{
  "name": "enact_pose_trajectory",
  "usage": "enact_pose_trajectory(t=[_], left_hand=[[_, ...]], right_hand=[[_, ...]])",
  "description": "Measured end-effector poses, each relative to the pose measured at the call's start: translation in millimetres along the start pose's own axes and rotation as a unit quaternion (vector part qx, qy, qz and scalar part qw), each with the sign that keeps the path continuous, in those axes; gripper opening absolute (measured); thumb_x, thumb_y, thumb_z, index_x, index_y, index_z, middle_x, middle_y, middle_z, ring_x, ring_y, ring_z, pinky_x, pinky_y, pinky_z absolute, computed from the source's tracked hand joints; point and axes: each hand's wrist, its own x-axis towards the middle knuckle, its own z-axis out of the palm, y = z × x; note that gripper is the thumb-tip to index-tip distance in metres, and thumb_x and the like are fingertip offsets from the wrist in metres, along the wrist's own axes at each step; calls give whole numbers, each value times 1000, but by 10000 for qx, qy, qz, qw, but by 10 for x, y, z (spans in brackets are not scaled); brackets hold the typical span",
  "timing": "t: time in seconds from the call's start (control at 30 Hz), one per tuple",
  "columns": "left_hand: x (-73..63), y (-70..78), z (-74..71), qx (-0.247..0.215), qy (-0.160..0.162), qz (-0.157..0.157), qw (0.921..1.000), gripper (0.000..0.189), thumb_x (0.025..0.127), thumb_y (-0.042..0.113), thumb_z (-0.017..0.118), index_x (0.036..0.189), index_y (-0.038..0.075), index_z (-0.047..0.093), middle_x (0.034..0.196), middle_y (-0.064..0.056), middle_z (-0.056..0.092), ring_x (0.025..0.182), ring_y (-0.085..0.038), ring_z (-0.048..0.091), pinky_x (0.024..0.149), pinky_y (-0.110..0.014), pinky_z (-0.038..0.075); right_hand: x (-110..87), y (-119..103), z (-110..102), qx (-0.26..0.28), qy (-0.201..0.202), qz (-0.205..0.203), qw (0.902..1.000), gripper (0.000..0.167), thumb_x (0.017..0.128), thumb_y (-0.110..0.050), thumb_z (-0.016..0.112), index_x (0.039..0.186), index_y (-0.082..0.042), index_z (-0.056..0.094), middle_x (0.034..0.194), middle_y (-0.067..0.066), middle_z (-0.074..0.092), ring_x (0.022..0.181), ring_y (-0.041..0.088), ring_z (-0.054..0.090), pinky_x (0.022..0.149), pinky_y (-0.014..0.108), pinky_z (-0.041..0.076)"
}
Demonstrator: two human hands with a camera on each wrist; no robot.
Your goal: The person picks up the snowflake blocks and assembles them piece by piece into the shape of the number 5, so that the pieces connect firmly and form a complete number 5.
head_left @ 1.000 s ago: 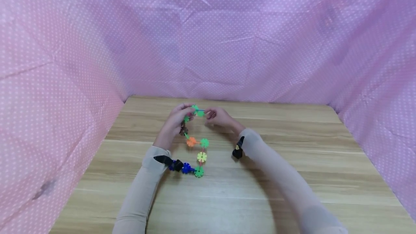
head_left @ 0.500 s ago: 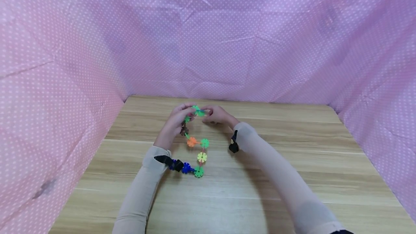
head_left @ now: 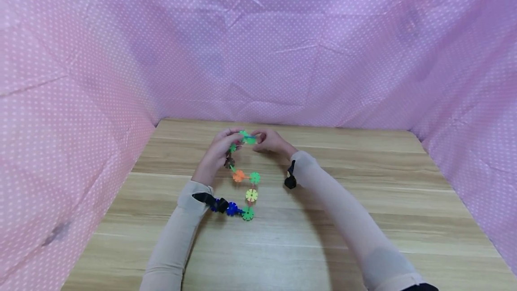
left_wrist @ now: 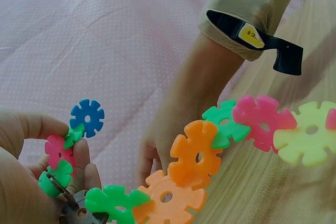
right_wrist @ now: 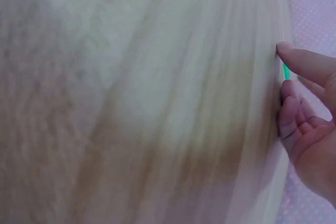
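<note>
A chain of slotted plastic snowflake discs (head_left: 251, 195) runs from beside my left forearm up to both hands. My left hand (head_left: 220, 147) pinches a small green disc (left_wrist: 73, 136) near the chain's upper end. Next to it, a blue disc (left_wrist: 87, 118) faces the left wrist camera. My right hand (head_left: 272, 143) is at the end of the chain, its fingertips around a green disc (head_left: 251, 140). In the right wrist view, green (right_wrist: 286, 72) shows between thumb and finger; most of that disc is hidden. Orange discs (left_wrist: 194, 153) partly cover the right hand in the left wrist view.
The wood-grain table (head_left: 363, 210) lies below, with pink dotted cloth (head_left: 282, 57) around its back and sides. A black wrist strap (head_left: 210, 200) overlaps blue discs (head_left: 232, 209) of the chain's near end. Another black mount (head_left: 290, 180) hangs from the right wrist.
My right hand has moved slightly left, closer to the left hand, bringing its fingertips up around the end green disc. The left hand and the rest of the chain have barely moved.
</note>
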Motion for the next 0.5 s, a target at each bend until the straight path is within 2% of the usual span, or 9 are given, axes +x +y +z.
enact_pose_trajectory(t=[0.1,0.23,0.33,0.5], left_hand=[[3,-4,-8,14,0,14,10000,28,100,12,63,126,6,63,105,3,67,88,-7,63,94,-27,56],[1,-7,-13,8,40,-21,10000,28,100,12,63,127,6,62,110,-1,67,86,-6,64,101,-32,54],[1,-7,-19,-7,55,-45,10000,27,99,12,63,126,6,62,114,-4,65,85,-6,63,102,-33,53],[6,-4,-35,8,-15,22,10000,25,100,13,64,124,8,63,113,-1,64,88,-7,63,91,-25,55]], right_hand=[[27,43,-1,258,161,-116,9995,54,88,-6,79,138,-6,60,109,10,63,89,15,55,69,20,49],[52,40,6,280,183,-191,9993,54,87,-4,79,138,-5,61,125,17,65,96,18,57,69,20,51],[75,12,16,2,97,-281,9996,52,88,-7,79,137,-5,62,125,16,66,95,17,57,70,21,49],[150,-1,42,-741,-61,-695,9948,49,90,-12,79,136,-4,64,127,15,65,100,17,54,80,22,47]])
